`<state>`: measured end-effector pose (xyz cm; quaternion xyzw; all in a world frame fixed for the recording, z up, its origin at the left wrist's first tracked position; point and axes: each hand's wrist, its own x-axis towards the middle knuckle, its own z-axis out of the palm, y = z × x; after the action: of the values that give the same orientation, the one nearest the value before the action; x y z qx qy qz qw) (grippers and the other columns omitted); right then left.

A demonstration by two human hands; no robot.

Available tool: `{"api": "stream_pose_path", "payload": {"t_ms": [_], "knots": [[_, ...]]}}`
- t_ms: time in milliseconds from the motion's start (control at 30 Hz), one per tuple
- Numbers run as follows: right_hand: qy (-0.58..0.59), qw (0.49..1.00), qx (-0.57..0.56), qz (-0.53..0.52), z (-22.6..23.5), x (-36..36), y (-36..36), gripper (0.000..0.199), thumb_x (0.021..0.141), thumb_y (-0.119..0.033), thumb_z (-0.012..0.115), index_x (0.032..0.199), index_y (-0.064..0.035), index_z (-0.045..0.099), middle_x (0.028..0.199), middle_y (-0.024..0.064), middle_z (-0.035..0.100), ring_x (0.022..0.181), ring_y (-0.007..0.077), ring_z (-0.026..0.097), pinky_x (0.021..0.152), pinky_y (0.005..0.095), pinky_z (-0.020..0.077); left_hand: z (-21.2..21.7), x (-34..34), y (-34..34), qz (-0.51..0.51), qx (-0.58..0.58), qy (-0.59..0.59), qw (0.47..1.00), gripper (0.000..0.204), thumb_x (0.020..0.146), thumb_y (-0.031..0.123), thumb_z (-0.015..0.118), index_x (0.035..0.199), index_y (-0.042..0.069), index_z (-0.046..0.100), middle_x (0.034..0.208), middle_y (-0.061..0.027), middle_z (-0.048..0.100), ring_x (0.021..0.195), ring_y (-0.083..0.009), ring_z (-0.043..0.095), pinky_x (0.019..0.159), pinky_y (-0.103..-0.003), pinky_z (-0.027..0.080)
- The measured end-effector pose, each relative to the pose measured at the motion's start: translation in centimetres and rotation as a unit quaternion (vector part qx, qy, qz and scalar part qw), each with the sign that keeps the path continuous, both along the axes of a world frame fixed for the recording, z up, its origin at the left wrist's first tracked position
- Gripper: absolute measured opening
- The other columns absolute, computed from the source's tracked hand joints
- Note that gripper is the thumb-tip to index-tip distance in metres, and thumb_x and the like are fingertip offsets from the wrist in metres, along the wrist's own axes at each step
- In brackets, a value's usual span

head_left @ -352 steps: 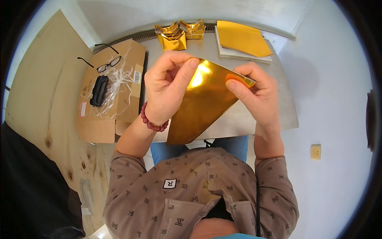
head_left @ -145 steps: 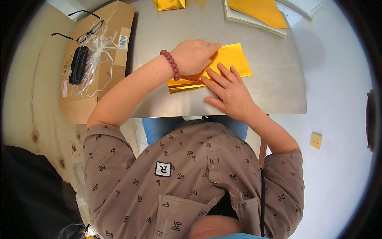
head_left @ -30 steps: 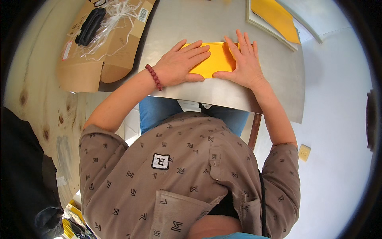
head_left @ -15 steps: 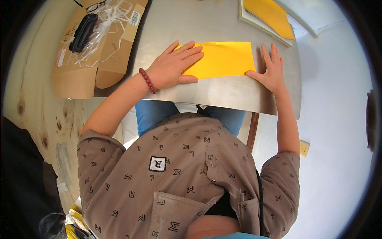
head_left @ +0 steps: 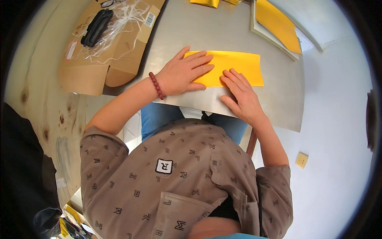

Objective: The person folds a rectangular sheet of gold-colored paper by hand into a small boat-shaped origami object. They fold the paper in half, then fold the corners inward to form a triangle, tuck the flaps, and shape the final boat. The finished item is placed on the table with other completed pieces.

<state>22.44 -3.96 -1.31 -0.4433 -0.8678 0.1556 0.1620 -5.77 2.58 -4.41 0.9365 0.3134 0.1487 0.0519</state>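
Observation:
A yellow rectangular sheet (head_left: 242, 65) lies flat on the grey metal table (head_left: 278, 99), close to its near edge. Across the sheet's left end rests my left hand (head_left: 181, 75), palm down with the fingers stretched and a dark red bead bracelet at the wrist. My right hand (head_left: 242, 95) reaches onto the sheet's near edge, fingertips on the yellow surface and thumb apart over the table. Both hands are open. The part of the sheet beneath my left palm is hidden.
On the left, a cardboard box (head_left: 89, 77) bears a black case (head_left: 96, 28) and tangled clear plastic strips (head_left: 128, 18). At the far right, another yellow sheet (head_left: 278, 26) lies on a white stack (head_left: 274, 42). Folded yellow pieces (head_left: 209, 2) show at the far edge.
My right hand has moved left from the sheet's right corner onto its near edge. The left hand stays on the sheet. The whole view has shifted, showing more of the table's far side.

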Motion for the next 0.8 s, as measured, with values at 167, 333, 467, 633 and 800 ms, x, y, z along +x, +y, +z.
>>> {"api": "stream_pose_path", "payload": {"t_ms": [167, 333, 467, 633, 800], "knots": [[0.020, 0.999, -0.013, -0.037, -0.1, -0.4, 0.0, 0.046, 0.099, -0.030, 0.069, 0.136, -0.0026, 0.063, 0.149, 0.0172, 0.059, 0.146, 0.0381, 0.047, 0.124, 0.0498, 0.0346, 0.6, -3.2, -1.6, 0.042, -0.022, -0.021, 0.999, 0.059, 0.094, 0.041, 0.073, 0.144, 0.013, 0.059, 0.154, -0.0062, 0.055, 0.146, -0.0245, 0.047, 0.125, -0.051, 0.030], [0.036, 0.998, -0.003, -0.059, 0.2, -1.3, 0.0, 0.036, 0.096, -0.022, 0.072, 0.124, -0.0012, 0.065, 0.139, 0.0172, 0.062, 0.138, 0.0389, 0.054, 0.121, 0.0498, 0.0390, 1.1, -3.5, -3.8, 0.047, -0.010, -0.036, 0.998, 0.058, 0.090, 0.037, 0.076, 0.139, 0.010, 0.061, 0.150, -0.0087, 0.058, 0.140, -0.0262, 0.051, 0.117, -0.047, 0.038], [0.027, 0.995, -0.008, -0.093, 0.7, -1.4, -0.4, 0.035, 0.092, -0.016, 0.075, 0.122, -0.0019, 0.065, 0.136, 0.0173, 0.062, 0.136, 0.0397, 0.056, 0.119, 0.0517, 0.0395, 1.5, -2.5, -7.4, 0.043, -0.044, -0.071, 0.996, 0.060, 0.087, 0.035, 0.080, 0.138, 0.009, 0.062, 0.148, -0.0089, 0.059, 0.135, -0.0257, 0.052, 0.112, -0.044, 0.040], [0.092, 0.995, -0.018, 0.031, 0.1, -3.0, -2.4, 0.050, 0.082, -0.019, 0.083, 0.128, -0.0080, 0.066, 0.144, 0.0119, 0.061, 0.140, 0.0371, 0.053, 0.121, 0.0581, 0.0355, 1.2, -1.8, -9.1, 0.067, -0.074, -0.115, 0.988, 0.066, 0.081, 0.031, 0.083, 0.140, 0.010, 0.062, 0.149, -0.0076, 0.058, 0.133, -0.0256, 0.054, 0.109, -0.044, 0.041], [0.020, 0.999, 0.008, 0.039, -0.4, -3.3, -2.6, 0.062, 0.073, -0.021, 0.090, 0.130, -0.0133, 0.068, 0.144, 0.0079, 0.062, 0.143, 0.0339, 0.051, 0.122, 0.0566, 0.0343, 1.1, -1.9, -9.4, 0.068, -0.081, -0.121, 0.987, 0.067, 0.079, 0.026, 0.084, 0.141, 0.012, 0.063, 0.151, -0.0056, 0.057, 0.135, -0.0257, 0.053, 0.109, -0.044, 0.041]]}}
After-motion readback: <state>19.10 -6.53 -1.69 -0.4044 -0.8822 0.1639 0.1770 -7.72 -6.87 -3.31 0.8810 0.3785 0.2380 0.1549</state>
